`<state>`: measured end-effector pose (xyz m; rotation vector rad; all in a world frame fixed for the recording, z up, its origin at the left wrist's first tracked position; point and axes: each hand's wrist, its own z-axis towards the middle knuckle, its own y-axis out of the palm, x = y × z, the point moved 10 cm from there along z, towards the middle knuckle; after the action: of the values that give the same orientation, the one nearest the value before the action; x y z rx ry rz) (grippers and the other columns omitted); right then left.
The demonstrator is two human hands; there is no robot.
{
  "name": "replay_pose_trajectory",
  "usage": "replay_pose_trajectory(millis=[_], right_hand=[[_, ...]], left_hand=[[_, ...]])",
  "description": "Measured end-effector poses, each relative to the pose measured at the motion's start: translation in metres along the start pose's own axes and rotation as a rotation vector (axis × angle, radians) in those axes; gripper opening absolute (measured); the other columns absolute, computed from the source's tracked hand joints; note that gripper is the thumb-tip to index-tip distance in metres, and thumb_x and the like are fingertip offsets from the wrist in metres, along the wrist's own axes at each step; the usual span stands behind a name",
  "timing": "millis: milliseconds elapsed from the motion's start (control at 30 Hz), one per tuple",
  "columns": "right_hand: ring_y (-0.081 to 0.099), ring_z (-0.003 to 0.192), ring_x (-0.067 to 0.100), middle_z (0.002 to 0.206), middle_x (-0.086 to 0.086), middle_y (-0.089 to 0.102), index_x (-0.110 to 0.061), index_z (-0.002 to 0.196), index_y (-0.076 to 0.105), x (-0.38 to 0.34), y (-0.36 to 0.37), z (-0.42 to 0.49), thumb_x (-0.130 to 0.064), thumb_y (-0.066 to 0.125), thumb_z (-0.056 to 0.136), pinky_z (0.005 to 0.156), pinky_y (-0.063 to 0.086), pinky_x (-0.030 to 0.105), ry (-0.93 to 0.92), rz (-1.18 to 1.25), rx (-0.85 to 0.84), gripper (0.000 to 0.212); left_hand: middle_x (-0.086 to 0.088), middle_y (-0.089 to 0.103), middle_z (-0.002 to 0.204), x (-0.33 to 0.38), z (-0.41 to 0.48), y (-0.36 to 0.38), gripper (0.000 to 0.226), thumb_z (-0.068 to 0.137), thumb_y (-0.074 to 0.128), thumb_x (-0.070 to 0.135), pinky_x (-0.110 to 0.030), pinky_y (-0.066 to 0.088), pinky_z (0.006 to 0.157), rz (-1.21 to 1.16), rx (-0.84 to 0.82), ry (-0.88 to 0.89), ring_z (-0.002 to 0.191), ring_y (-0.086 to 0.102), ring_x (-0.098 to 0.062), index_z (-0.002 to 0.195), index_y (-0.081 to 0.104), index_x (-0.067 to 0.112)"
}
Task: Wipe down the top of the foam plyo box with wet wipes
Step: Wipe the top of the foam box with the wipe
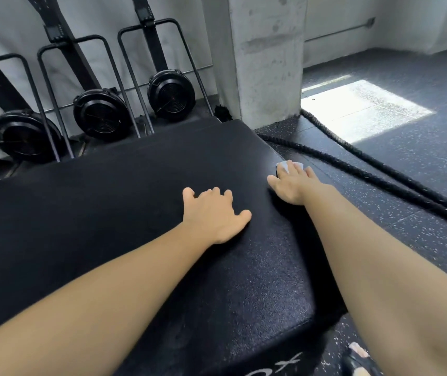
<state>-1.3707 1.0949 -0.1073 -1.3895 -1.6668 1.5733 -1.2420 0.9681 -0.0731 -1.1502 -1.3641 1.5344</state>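
The right hand presses a white wet wipe flat under straight fingers at the right edge of the foam plyo box, likely to scrub its rim. The left hand rests splayed and empty mid-top, seemingly bracing the reach.

the left hand rests on the plyo box. at its 2 o'clock, the right hand presses a wet wipe on the box's right edge. a rope lies on the floor at the box's 3 o'clock, a pillar stands at 1 o'clock, and rowing machines stand at 11 o'clock.
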Motion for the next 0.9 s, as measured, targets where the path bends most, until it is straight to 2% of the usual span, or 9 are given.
replay_pose_trajectory(millis=[100, 200, 300, 400, 500, 600, 667, 767, 900], right_hand=[[-0.002, 0.152, 0.029, 0.166, 0.007, 0.001, -0.015, 0.158, 0.012, 0.011, 0.004, -0.029, -0.044, 0.015, 0.102, 0.122, 0.001, 0.042, 0.015, 0.009, -0.008, 0.063], [-0.007, 0.152, 0.03, 0.166, 0.006, -0.006, -0.017, 0.159, 0.004, 0.022, 0.011, -0.059, -0.047, 0.015, 0.102, 0.123, 0.001, 0.045, 0.035, 0.024, -0.034, 0.065], [-0.016, 0.152, 0.028, 0.166, 0.005, -0.015, -0.019, 0.159, -0.003, 0.032, 0.019, -0.087, -0.049, 0.013, 0.102, 0.123, -0.002, 0.047, 0.056, 0.026, -0.059, 0.067], [-0.021, 0.151, 0.024, 0.165, 0.006, -0.019, -0.018, 0.159, -0.007, 0.037, 0.025, -0.109, -0.05, 0.011, 0.102, 0.123, -0.009, 0.043, 0.065, -0.006, -0.067, 0.067], [-0.022, 0.15, 0.022, 0.164, 0.008, -0.02, -0.017, 0.159, -0.007, 0.036, 0.026, -0.114, -0.051, 0.011, 0.103, 0.122, -0.012, 0.041, 0.075, -0.015, -0.074, 0.068], [-0.021, 0.15, 0.026, 0.164, 0.006, -0.02, -0.019, 0.159, -0.005, 0.036, 0.025, -0.105, -0.054, 0.013, 0.102, 0.123, -0.008, 0.046, 0.068, 0.006, -0.075, 0.069], [-0.02, 0.151, 0.026, 0.165, 0.004, -0.019, -0.022, 0.159, -0.005, 0.037, 0.023, -0.099, -0.054, 0.012, 0.101, 0.123, -0.005, 0.048, 0.047, -0.003, -0.067, 0.069], [-0.018, 0.151, 0.026, 0.166, 0.002, -0.016, -0.022, 0.159, -0.004, 0.037, 0.022, -0.097, -0.053, 0.012, 0.101, 0.123, -0.002, 0.05, 0.036, -0.004, -0.051, 0.068], [-0.019, 0.151, 0.024, 0.165, 0.006, -0.016, -0.018, 0.159, -0.005, 0.041, 0.023, -0.118, -0.05, 0.01, 0.103, 0.123, -0.009, 0.045, 0.031, -0.009, -0.026, 0.066]], left_hand=[[0.003, 0.048, 0.091, 0.005, -0.012, -0.001, 0.047, 0.087, 0.024, 0.063, -0.047, 0.019, 0.098, -0.022, -0.024, -0.001, 0.091, 0.049, -0.019, 0.091, 0.048, 0.022], [0.004, 0.049, 0.09, 0.013, -0.028, -0.004, 0.047, 0.087, 0.025, 0.062, -0.047, 0.019, 0.098, -0.021, -0.036, 0.01, 0.092, 0.051, -0.019, 0.092, 0.05, 0.022], [0.004, 0.049, 0.091, 0.021, -0.042, -0.006, 0.047, 0.087, 0.026, 0.063, -0.047, 0.019, 0.096, -0.013, -0.061, 0.024, 0.093, 0.051, -0.019, 0.094, 0.051, 0.024], [0.004, 0.052, 0.094, 0.03, -0.053, -0.008, 0.049, 0.086, 0.026, 0.065, -0.047, 0.019, 0.096, -0.002, -0.076, 0.049, 0.096, 0.053, -0.02, 0.094, 0.052, 0.025], [0.003, 0.057, 0.109, 0.037, -0.059, -0.007, 0.059, 0.086, 0.024, 0.068, -0.048, 0.017, 0.096, 0.024, -0.103, 0.068, 0.104, 0.055, -0.022, 0.114, 0.056, 0.027], [0.0, 0.056, 0.121, 0.04, -0.061, -0.003, 0.065, 0.087, 0.024, 0.068, -0.048, 0.019, 0.095, 0.04, -0.13, 0.064, 0.113, 0.053, -0.021, 0.128, 0.052, 0.027], [-0.001, 0.053, 0.13, 0.04, -0.062, 0.0, 0.067, 0.087, 0.025, 0.068, -0.049, 0.018, 0.096, 0.028, -0.155, 0.05, 0.121, 0.049, -0.02, 0.133, 0.049, 0.026], [0.0, 0.053, 0.124, 0.04, -0.063, 0.001, 0.067, 0.087, 0.024, 0.069, -0.048, 0.02, 0.095, 0.028, -0.172, 0.04, 0.117, 0.049, -0.02, 0.134, 0.047, 0.026], [0.0, 0.052, 0.129, 0.041, -0.067, 0.0, 0.067, 0.089, 0.021, 0.067, -0.048, 0.019, 0.096, 0.048, -0.172, 0.035, 0.119, 0.05, -0.021, 0.137, 0.044, 0.027]])
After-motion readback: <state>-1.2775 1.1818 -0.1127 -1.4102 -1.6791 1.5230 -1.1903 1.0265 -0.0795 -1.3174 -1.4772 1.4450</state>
